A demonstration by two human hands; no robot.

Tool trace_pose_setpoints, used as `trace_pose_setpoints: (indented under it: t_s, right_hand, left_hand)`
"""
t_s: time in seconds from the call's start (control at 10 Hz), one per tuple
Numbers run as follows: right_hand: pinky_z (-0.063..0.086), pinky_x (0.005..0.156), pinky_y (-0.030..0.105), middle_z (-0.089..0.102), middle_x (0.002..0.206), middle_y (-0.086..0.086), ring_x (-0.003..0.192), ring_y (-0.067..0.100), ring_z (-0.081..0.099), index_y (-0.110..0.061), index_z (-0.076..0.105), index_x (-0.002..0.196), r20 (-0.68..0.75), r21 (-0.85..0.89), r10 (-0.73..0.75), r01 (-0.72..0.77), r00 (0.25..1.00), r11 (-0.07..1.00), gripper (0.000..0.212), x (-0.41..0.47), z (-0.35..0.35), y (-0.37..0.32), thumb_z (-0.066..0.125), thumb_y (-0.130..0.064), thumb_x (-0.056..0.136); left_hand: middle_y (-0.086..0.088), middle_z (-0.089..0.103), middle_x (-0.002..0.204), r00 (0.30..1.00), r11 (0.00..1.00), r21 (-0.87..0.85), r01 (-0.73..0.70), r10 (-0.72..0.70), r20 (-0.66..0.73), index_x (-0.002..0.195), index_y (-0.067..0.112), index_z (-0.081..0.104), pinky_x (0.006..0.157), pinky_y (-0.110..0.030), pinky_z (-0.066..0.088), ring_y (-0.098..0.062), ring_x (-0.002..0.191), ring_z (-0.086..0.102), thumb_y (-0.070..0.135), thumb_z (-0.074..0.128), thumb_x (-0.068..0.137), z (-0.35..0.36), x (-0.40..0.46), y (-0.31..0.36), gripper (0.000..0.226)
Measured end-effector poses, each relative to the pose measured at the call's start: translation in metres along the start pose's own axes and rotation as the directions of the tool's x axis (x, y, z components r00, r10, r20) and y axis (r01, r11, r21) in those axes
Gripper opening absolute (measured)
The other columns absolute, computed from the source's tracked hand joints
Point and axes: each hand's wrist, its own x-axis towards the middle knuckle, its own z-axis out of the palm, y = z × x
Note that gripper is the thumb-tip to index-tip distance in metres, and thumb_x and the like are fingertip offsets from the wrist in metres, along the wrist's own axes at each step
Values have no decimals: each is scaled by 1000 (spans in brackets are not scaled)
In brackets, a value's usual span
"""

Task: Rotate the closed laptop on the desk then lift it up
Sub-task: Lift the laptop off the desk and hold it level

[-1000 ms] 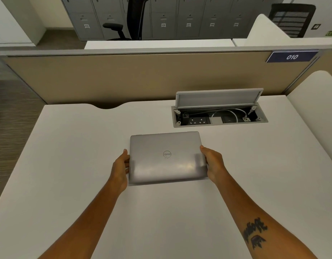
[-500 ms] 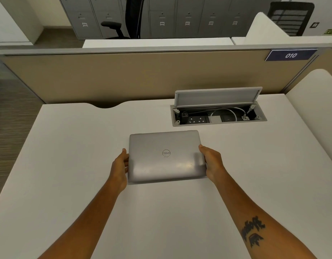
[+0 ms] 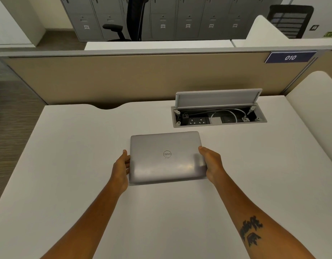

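A closed silver laptop (image 3: 166, 157) with a round logo on its lid lies at the middle of the white desk (image 3: 68, 165), long side toward me. My left hand (image 3: 121, 168) grips its left edge and my right hand (image 3: 211, 163) grips its right edge, thumbs on top. The fingers under the edges are hidden. The near edge looks close to the desk surface; I cannot tell whether it is raised.
An open cable box (image 3: 218, 116) with sockets and a white cable is sunk in the desk behind the laptop, its lid (image 3: 217, 98) standing up. A beige partition (image 3: 142, 77) closes off the back. A second white desk (image 3: 316, 109) adjoins at the right.
Both hands stay clamped on the laptop's sides. The laptop and hands hold nearly the same place; only a slight shift of the view.
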Motion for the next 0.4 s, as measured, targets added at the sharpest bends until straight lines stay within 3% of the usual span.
trace_pose_setpoints:
  t_s: [0.1, 0.2, 0.3, 0.4]
  right_hand:
    - [48, 105, 40, 73, 117, -6, 110, 19, 65, -20, 77, 122, 22, -27, -21, 22, 1000, 999, 24, 1, 0, 3, 76, -29, 100]
    - [49, 98, 39, 68, 101, -14, 104, 16, 63, -19, 75, 120, 19, -117, -78, 79, 997, 990, 21, -4, -1, 3, 72, -30, 103]
    - [53, 95, 37, 73, 121, 4, 126, 33, 65, -12, 72, 115, 58, -294, -164, 174, 985, 940, 21, -5, -1, 3, 69, -30, 105]
    - [46, 121, 48, 54, 155, 13, 146, 36, 50, -7, 52, 154, 78, -543, -231, 236, 970, 806, 60, -14, 4, 4, 67, -37, 104]
  left_hand:
    - [-4, 76, 102, 1000, 1000, 13, -9, 9, 6, 99, 20, 74, 69, -34, 52, -22, 92, 70, 57, 50, 102, 1, -2, 0, 44]
    - [-3, 76, 100, 999, 997, 61, -51, 51, 14, 102, 20, 74, 69, -32, 53, -21, 91, 71, 54, 52, 103, 0, -5, 0, 41]
    - [3, 81, 93, 995, 985, 140, -98, 94, 38, 106, 24, 74, 71, -30, 54, -20, 95, 72, 51, 52, 104, -1, -7, 0, 35]
    - [4, 75, 134, 966, 906, 337, -256, 250, 63, 129, 23, 69, 99, -36, 54, -26, 128, 65, 47, 53, 105, -1, -7, -1, 37]
